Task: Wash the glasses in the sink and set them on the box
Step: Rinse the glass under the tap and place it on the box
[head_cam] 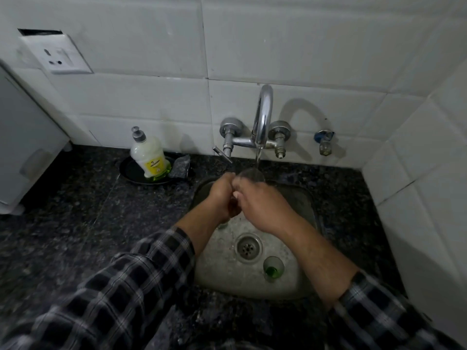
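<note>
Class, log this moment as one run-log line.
step: rinsing | left hand: holds glass | right hand: holds glass | tap: running | green-based glass: upright in sink

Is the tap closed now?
No, water falls from the tap into the glass held under it.

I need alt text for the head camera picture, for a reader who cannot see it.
The left hand and right hand hold a clear glass under the running tap, above a steel sink. A second glass with a green bottom stands in the sink near the drain; a soap bottle stands in a dish on the counter at left.
</note>
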